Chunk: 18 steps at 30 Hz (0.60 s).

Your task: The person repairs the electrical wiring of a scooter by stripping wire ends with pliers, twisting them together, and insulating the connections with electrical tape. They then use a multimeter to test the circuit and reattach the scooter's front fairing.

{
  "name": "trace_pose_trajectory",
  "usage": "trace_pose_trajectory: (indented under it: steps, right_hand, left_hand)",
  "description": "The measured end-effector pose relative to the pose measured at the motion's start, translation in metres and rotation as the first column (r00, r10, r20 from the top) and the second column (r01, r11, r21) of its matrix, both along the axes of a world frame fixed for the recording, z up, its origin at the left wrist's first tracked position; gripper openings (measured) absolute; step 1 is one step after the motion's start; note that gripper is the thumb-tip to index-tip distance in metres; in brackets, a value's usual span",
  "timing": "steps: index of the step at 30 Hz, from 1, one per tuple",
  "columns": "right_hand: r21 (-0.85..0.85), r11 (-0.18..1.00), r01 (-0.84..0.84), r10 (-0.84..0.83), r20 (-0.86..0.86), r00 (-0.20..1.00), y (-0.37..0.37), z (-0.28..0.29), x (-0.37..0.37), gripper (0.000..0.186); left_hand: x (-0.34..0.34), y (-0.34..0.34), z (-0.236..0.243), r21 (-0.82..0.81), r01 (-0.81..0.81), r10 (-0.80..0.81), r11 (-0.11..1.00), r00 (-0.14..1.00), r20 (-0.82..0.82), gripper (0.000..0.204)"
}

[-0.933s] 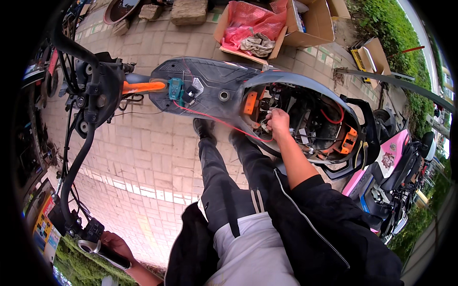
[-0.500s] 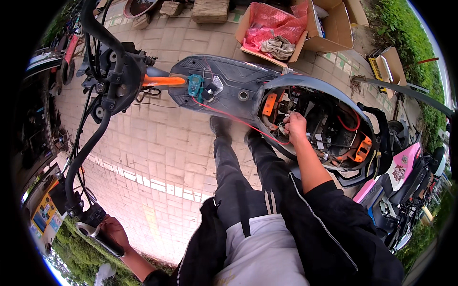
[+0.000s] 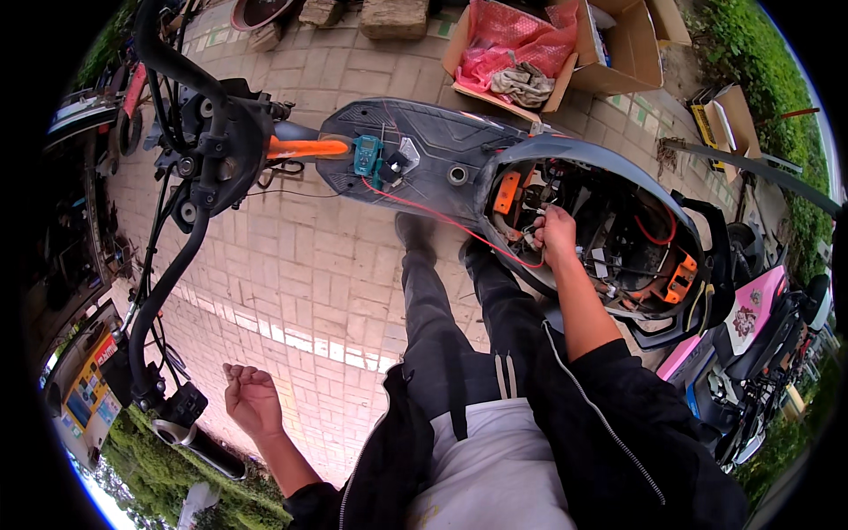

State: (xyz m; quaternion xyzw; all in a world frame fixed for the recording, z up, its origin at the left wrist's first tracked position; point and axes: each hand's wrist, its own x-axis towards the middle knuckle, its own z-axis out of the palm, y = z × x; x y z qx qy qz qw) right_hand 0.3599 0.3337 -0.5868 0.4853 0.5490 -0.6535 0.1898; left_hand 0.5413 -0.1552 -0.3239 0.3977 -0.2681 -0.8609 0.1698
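My right hand reaches into the open seat compartment of an electric scooter. Its fingers are closed on a small pale wire connector, partly hidden by the fingertips. Loose wires and orange brackets surround it. A red lead runs from a teal multimeter on the footboard toward that hand. My left hand hangs in the air with fingers loosely bent and nothing in it, just right of the handlebar grip and apart from it.
Cardboard boxes, one with pink bubble wrap and gloves, stand beyond the scooter. The handlebar curves along the left. A pink scooter is parked at the right. Light paving lies below.
My left hand has let go of the handlebar grip and moved right, away from it. My right hand stays at the wires in the compartment.
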Motion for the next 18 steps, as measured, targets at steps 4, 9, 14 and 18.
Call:
trace_pose_trajectory:
  steps: [4, 9, 14, 18]
  right_hand:
    - [-0.001, 1.0, 0.021, -0.021, 0.03, 0.999, -0.002, 0.003, -0.002, 0.026]
    - [-0.002, 1.0, -0.014, 0.014, 0.023, 1.0, -0.003, 0.004, -0.003, 0.025]
    - [0.004, 0.999, -0.033, 0.033, 0.011, 0.999, -0.003, 0.008, -0.005, 0.025]
    - [0.011, 1.0, -0.022, 0.021, 0.035, 0.999, -0.006, 0.014, -0.009, 0.024]
  left_hand:
    - [-0.057, 0.054, -0.11, -0.216, 0.473, -0.282, 0.855, 0.771, 0.571, 0.027]
    - [-0.149, 0.082, -0.292, -0.269, 0.829, -0.31, -0.491, 0.121, 0.943, 0.05]
    - [-0.21, 0.081, -0.376, 0.023, 0.6, -0.007, -0.8, -0.047, 0.999, 0.069]
    - [-0.226, 0.074, -0.419, 0.111, 0.51, 0.092, -0.853, -0.062, 0.994, 0.072]
